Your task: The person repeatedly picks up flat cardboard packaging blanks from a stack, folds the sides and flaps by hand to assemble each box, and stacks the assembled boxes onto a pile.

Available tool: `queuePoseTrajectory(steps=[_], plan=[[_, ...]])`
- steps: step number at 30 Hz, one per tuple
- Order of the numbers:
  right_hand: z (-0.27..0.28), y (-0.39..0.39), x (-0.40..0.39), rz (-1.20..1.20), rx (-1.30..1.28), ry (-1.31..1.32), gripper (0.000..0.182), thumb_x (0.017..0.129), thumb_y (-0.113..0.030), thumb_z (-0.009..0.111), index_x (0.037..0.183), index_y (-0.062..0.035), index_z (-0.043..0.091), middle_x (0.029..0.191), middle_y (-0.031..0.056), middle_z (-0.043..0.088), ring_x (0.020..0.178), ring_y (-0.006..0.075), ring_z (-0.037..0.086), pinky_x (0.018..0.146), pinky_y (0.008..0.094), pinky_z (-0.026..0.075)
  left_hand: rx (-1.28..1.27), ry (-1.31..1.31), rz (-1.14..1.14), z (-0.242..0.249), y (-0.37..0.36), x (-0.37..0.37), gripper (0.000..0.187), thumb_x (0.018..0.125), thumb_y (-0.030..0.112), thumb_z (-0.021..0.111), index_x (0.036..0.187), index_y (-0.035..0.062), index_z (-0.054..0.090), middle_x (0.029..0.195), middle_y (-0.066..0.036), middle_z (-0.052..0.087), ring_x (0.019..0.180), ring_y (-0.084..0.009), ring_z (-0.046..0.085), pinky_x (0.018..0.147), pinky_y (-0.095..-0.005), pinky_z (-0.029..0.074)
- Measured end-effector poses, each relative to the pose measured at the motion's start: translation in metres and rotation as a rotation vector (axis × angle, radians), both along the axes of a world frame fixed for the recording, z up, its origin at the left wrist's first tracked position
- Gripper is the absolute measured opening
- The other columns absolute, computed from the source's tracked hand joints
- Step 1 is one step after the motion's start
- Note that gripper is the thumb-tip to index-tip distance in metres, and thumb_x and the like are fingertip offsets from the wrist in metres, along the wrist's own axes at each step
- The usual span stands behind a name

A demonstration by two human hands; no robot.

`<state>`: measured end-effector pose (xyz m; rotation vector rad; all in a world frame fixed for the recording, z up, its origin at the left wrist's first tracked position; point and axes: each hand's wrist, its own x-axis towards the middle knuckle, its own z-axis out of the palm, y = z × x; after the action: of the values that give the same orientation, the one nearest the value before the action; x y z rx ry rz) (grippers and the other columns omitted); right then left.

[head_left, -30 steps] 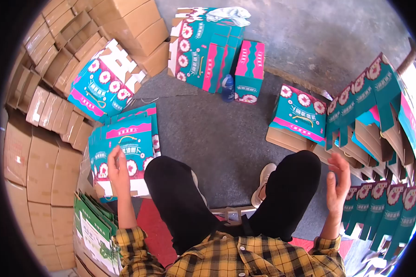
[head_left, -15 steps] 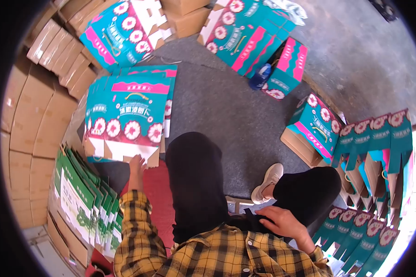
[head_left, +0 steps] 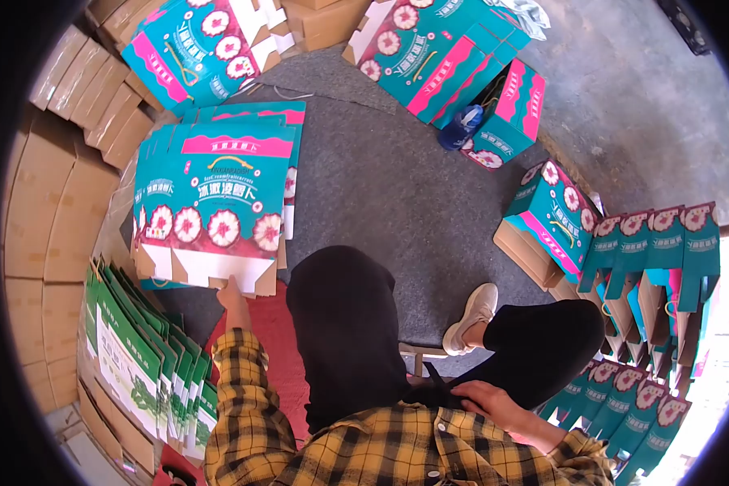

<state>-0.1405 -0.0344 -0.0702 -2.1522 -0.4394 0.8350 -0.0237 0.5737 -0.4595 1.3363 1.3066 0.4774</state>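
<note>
My left hand [head_left: 234,306] is at the near edge of a stack of flat teal-and-pink printed cartons [head_left: 239,190], its fingers closed on the white bottom flap of the top carton. Part of the fingers is hidden at that edge. The top carton lies flat with its handle piece and red-and-white round pictures facing up. My right hand [head_left: 498,407] rests on my lap by the black trousers [head_left: 535,348], fingers loosely laid out and holding nothing visible. A dark strap [head_left: 436,377] lies close to its fingertips.
More flat teal cartons [head_left: 198,53] lie at the far left and far middle. A blue bottle [head_left: 462,128] stands beside a folded-up carton [head_left: 506,113]. Set-up cartons [head_left: 652,243] line the right. Green-and-white cartons [head_left: 134,356] and brown boxes [head_left: 44,194] fill the left.
The view has shifted slightly. My left hand has turned and its fingers have drawn in at the carton's edge. My right hand stays on my lap, slightly lower.
</note>
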Motion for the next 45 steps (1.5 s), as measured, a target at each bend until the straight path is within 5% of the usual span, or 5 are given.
queuePoseTrajectory(steps=[3,5,8,34,45], plan=[[-0.007,0.01,0.01,-0.015,-0.048,-0.029,0.029,0.088,-0.012,0.06,0.116,-0.0079,0.058,0.108,0.0134,0.061,0.098,0.0307,0.062,0.083,0.0374,0.052,-0.091,0.348,-0.012,-0.007,0.025,0.003,0.033,0.076,0.026,0.075,0.092,0.0029,0.058,0.078,-0.008,0.058,0.061,-0.0215,0.057,0.047,-0.0358,0.046],[-0.019,0.022,0.006,-0.082,0.019,-0.12,0.031,0.089,-0.013,0.058,0.119,-0.0083,0.055,0.108,0.0129,0.061,0.097,0.032,0.062,0.082,0.0377,0.052,-0.205,0.195,0.077,0.03,-0.002,0.009,0.038,0.073,0.024,0.077,0.094,-0.005,0.063,0.09,-0.011,0.066,0.072,-0.0213,0.065,0.061,-0.0373,0.055],[-0.019,0.019,-0.005,-0.104,0.147,-0.025,0.028,0.092,-0.017,0.055,0.119,-0.0076,0.054,0.107,0.0145,0.06,0.1,0.0317,0.06,0.084,0.0394,0.051,-0.417,-0.12,-0.098,0.038,-0.007,0.005,0.028,0.073,0.024,0.077,0.086,0.0063,0.061,0.071,-0.004,0.062,0.051,-0.0179,0.057,0.039,-0.0321,0.045],[-0.01,-0.016,-0.001,-0.051,0.122,-0.079,0.028,0.093,-0.017,0.049,0.119,-0.0064,0.055,0.102,0.0134,0.06,0.094,0.0306,0.061,0.081,0.0408,0.052,-0.463,-0.059,-0.26,0.097,-0.048,0.035,0.032,0.083,0.028,0.07,0.104,0.0068,0.059,0.091,-0.007,0.063,0.067,-0.017,0.06,0.059,-0.0273,0.051],[0.029,-0.064,0.047,-0.181,0.089,-0.363,0.027,0.092,-0.02,0.052,0.115,-0.007,0.057,0.101,0.0107,0.061,0.093,0.0293,0.063,0.077,0.0401,0.052,-0.222,-0.532,-0.406,0.289,-0.053,0.147,0.032,0.085,0.028,0.069,0.107,0.0068,0.059,0.097,-0.005,0.063,0.079,-0.0165,0.06,0.069,-0.0258,0.051]])
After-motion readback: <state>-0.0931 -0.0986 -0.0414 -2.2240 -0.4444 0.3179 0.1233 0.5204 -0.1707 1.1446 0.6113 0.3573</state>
